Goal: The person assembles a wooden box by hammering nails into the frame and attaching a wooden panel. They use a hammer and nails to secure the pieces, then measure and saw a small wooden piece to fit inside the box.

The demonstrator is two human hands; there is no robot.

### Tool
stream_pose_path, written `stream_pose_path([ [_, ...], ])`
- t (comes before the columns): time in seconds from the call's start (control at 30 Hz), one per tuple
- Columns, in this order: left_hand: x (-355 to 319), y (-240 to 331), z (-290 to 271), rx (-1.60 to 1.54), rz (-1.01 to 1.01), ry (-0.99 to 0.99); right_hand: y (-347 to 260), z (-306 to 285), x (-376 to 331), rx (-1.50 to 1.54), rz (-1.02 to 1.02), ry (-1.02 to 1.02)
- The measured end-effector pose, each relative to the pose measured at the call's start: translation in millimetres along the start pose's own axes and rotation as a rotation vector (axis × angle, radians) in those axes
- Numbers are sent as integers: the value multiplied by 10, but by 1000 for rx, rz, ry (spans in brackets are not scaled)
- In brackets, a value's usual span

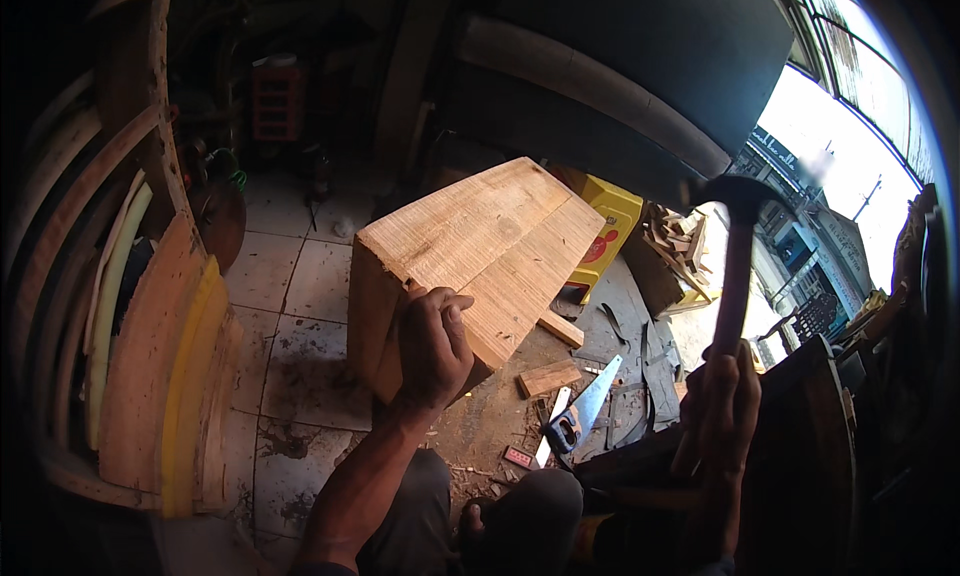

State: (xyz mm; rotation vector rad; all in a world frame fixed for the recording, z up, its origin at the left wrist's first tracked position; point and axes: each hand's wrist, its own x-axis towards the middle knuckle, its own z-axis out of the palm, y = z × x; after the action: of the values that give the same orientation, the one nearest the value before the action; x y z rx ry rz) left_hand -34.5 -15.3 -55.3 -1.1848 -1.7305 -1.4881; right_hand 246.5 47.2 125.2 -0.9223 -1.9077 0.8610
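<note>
1. The wooden box (490,246), topped with pale planks, sits tilted in the middle of the view, just beyond the person's knees (545,501).
2. The left hand (437,341) rests at its near top edge, fingers curled; whether they pinch something small I cannot tell.
3. The right hand (722,401) is wrapped round the handle of a hammer (737,266), held upright, head up, well apart from the box.
4. Behind the box, which partly hides it, stands a yellow stool-like thing (615,216); scrap wood (682,244) is heaped near it.
5. Between box and right arm, a handsaw (594,401) with a blue handle lies on the floor near a wood offcut (548,378) and a small red item (518,457).
6. Curved boards (145,376) crowd the left side; a red crate (278,101) stands in shadow behind.
</note>
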Motion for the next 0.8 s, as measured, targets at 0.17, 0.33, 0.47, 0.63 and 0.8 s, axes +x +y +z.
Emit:
stream_pose_path([
  [0.17, -75, 135, 187, -153, -68, 8, 866, -56, -201, 359, -284, -62],
  [0.33, -35, 26, 85, -93, -31, 17, 126, 38, -4, -509, -268, -157],
  [0.47, -37, 180, 187, -172, -77, 19, 783, -1, -186, -181, -319, 116],
  [0.63, 122, -20, 171, -70, 38, 80, 198, 38, 22, -786, -152, -379],
  [0.8, -21, 135, 178, -140, -19, 37, 632, -44, -110, -258, -259, -118],
])
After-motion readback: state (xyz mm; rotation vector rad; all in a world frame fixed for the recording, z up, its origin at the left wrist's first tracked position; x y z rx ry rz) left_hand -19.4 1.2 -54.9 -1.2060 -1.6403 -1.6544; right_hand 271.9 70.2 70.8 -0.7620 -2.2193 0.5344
